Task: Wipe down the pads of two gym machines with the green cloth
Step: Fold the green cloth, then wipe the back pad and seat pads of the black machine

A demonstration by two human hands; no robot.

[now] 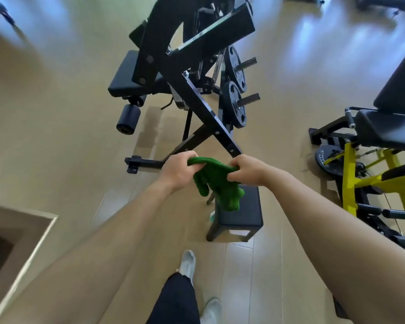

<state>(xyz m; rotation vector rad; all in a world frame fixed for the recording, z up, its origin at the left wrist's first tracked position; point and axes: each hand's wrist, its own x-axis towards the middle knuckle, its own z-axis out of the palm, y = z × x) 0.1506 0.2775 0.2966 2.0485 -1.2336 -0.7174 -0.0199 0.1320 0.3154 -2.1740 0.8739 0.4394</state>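
Item: green cloth point(216, 183); held in the air between both hands, above the floor and in front of a small black padded stool point(240, 210); touching no pad.

Grip: left hand point(177, 170) clenched on the cloth's upper left end, fingers curled over the bunched edge; right hand point(248, 170) pinching the upper right end, thumb and fingers closed on the fabric; the middle spans between the two fists and the loose remainder hangs down in two folds.

Handling, as judged: soft, light, thick-piled terry; no stiffness, drapes at once; not fragile, not slippery; likely to bunch unless spread or folded flat; best taken by an edge or corner to open it, then laid under a flat palm for wiping.

Surroundings, nearest first: stool just beyond and below the hanging folds; black-framed machine point(185, 73) ahead, its angled beam running down toward the hands; its seat pad point(131, 76) and roller pad point(128, 118) on the left side; weight plates point(234, 104) on the right side; yellow-framed machine point(369, 174) well apart to the right, with a black bench pad point(386, 129); pale wood floor point(56, 113); the person's leg and light shoe point(187, 263) at the bottom edge.

Status, as judged: cloth being readied; no pad is being wiped at this moment.
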